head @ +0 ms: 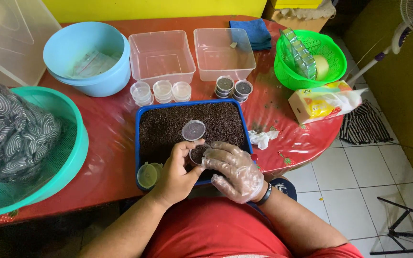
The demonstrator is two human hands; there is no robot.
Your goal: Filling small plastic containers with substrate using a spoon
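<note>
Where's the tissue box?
In the head view, the tissue box lies at the table's right edge, just below the green basket and right of the blue tray.
</note>
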